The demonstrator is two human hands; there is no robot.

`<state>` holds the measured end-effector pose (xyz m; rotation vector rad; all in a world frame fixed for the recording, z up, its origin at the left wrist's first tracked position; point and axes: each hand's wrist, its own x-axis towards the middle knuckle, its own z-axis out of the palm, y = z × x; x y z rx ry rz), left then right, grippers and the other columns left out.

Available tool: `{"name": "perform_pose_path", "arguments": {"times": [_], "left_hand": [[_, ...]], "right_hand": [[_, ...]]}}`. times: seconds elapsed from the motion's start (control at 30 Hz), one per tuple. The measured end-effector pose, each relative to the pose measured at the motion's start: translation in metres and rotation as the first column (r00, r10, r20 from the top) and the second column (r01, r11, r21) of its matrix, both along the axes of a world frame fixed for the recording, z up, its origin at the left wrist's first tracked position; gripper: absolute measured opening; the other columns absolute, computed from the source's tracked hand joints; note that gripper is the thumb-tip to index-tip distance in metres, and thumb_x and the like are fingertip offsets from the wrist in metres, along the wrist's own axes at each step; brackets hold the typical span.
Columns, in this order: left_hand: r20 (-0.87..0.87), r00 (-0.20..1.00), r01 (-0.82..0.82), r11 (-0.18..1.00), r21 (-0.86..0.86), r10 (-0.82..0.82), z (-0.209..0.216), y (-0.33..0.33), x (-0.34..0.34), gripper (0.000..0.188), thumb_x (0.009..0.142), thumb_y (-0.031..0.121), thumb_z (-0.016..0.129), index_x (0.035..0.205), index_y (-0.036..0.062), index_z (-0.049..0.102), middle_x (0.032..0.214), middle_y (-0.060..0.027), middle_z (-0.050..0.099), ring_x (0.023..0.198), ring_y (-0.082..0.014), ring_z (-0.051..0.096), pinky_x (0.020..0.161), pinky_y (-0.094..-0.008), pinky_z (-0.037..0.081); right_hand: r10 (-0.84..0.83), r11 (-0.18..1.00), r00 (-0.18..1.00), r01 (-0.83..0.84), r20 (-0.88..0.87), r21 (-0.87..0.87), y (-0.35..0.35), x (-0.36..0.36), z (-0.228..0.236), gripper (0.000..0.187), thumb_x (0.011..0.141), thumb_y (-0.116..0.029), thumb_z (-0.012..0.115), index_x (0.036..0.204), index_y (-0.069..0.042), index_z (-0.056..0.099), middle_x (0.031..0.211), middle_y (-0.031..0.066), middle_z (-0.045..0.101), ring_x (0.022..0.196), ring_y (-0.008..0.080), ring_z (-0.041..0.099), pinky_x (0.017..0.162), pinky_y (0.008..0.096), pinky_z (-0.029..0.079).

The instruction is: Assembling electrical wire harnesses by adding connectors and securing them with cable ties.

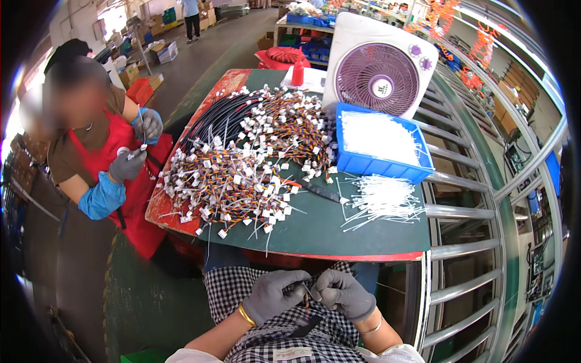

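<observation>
Above my lap, my left hand (pixel 275 296) in a grey glove is closed, its fingers curled around a small wire harness; a bit of the coloured wires (pixel 307 300) shows under the fingertips. Close beside it, my right hand (pixel 345 294), also grey-gloved, pinches thumb to fingers. A thin pale strand, like a cable tie, runs between the two hands, largely hidden by the gloves. On the green-topped table (pixel 302 241) ahead lies a big pile of wire harnesses (pixel 233 184) with white connectors. Loose white cable ties (pixel 385 201) are heaped at the right.
A blue bin (pixel 384 171) of white cable ties stands before a box fan (pixel 378 75). Black cables (pixel 221 118) and a red bottle (pixel 298 72) lie farther back. At left, a person in a red apron (pixel 100 163) handles small parts. A roller conveyor (pixel 463 245) runs along the right.
</observation>
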<state>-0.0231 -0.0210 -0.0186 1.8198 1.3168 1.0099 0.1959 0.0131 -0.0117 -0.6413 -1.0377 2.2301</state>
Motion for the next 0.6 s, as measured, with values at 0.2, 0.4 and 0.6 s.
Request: {"name": "perform_pose_path", "arguments": {"times": [0.2, 0.4, 0.6], "left_hand": [[0.028, 0.999, -0.027, 0.981, 0.19, 0.022, -0.005, -0.004, -0.009, 0.028, 0.083, 0.01, 0.069, 0.111, 0.0088, 0.069, 0.097, -0.0111, 0.072, 0.083, -0.0291, 0.07, 0.074, -0.0369, 0.057], [0.025, 0.995, -0.101, 0.968, 0.229, 0.097, 0.037, 0.003, -0.024, 0.023, 0.083, 0.007, 0.068, 0.106, 0.0048, 0.069, 0.095, -0.0117, 0.072, 0.086, -0.0296, 0.07, 0.077, -0.0378, 0.056], [0.039, 0.892, -0.375, 0.689, 0.62, 0.45, 0.099, 0.06, -0.078, 0.027, 0.085, 0.009, 0.07, 0.112, 0.0042, 0.068, 0.084, -0.0132, 0.069, 0.068, -0.0257, 0.067, 0.064, -0.0362, 0.053]], "right_hand": [[0.135, 0.987, 0.986, -0.142, -0.094, -0.077, -0.011, -0.007, -0.006, 0.03, 0.094, -0.031, 0.07, 0.101, -0.003, 0.06, 0.091, 0.0071, 0.061, 0.059, 0.0052, 0.042, 0.05, 0.0187, 0.03], [0.001, 0.999, 0.999, 0.002, -0.052, 0.047, -0.008, -0.014, 0.016, 0.026, 0.095, -0.025, 0.069, 0.099, -0.001, 0.059, 0.094, 0.013, 0.065, 0.057, 0.0067, 0.048, 0.05, 0.02, 0.038], [-0.31, 0.921, 0.95, 0.312, -0.047, 0.235, 0.014, 0.001, 0.018, 0.013, 0.094, -0.011, 0.065, 0.097, 0.0, 0.061, 0.092, 0.0137, 0.067, 0.06, 0.0088, 0.055, 0.054, 0.0215, 0.044]]}}
